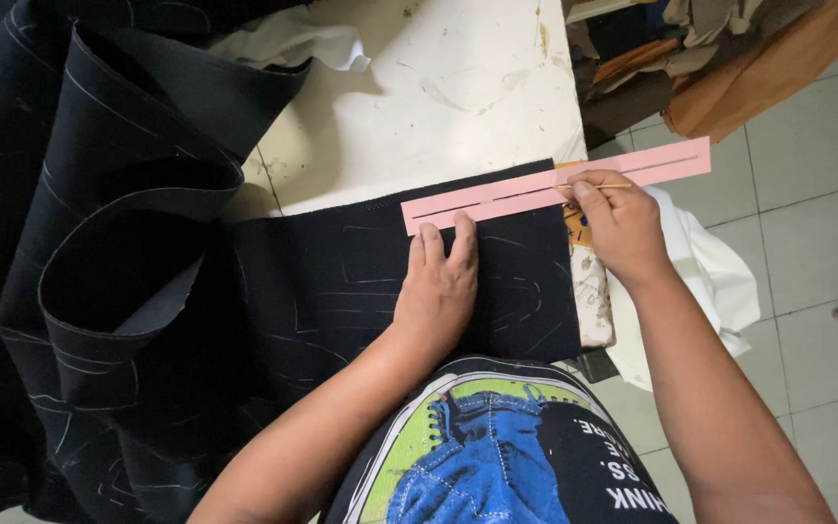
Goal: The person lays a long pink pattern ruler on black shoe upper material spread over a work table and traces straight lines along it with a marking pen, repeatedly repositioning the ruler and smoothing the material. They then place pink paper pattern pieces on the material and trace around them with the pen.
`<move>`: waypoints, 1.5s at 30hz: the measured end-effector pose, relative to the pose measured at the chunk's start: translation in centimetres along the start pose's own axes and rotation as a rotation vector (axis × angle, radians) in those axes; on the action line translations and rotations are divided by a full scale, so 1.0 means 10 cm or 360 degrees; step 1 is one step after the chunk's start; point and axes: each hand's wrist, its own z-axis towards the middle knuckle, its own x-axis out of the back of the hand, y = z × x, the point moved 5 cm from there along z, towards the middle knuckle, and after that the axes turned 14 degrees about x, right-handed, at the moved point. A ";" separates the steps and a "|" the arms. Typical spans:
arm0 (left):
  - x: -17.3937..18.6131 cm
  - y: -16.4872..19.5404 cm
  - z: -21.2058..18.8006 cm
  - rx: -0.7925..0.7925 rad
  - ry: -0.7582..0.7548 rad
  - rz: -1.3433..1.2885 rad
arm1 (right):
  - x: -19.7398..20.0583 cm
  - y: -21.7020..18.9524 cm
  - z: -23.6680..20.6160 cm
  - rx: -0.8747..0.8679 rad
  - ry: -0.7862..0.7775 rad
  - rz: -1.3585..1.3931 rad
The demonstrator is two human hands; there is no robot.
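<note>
Hands at work on black fabric [341, 291] spread over a white, stained counter [438, 97]. Left hand [438, 286] flat on the cloth, palm down, fingers together and stretched forward, fingertips pressing the near edge of a long pink template strip [497, 202]; grip open, clamped on nothing. Right hand [618, 223] closed in a pinch on a thin yellowish marking stick [598, 186], tip resting in the narrow slot cut along the length of the strip. Strip lying slightly tilted along the far edge of the cloth, left end on the fabric, right end jutting past the counter edge over the tiled floor [807, 194]. Faint chalk lines and curved outlines all over the dark cloth. To the left, the rest of the fabric heaped in 2 or 3 big rolling folds [99, 272], hanging over the counter side. White cloth [720, 281] draped just beside the right wrist, below the counter corner; another crumpled white piece [293, 44] at the far side near the folds. Orange and brown textiles [758, 68] piled on the floor, well apart from the hands. Dark printed shirt [497, 446] at the bottom, between the 2 forearms.
</note>
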 end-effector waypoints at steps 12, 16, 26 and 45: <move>-0.06 -0.02 0.00 -0.0014 0.0100 0.0011 | -0.69 -0.65 0.15 0.0945 -0.0290 -0.0529; -0.02 -0.04 0.01 0.0011 0.0107 -0.0056 | -0.61 -0.61 0.25 0.0628 -0.0293 -0.0521; -0.03 -0.07 0.01 -0.0055 0.0048 -0.0017 | -0.70 -0.70 0.16 0.0772 -0.0253 -0.0395; -0.22 -0.07 0.00 -0.0076 -0.0130 -0.0092 | -1.36 -0.98 0.49 0.0896 -0.0622 -0.0242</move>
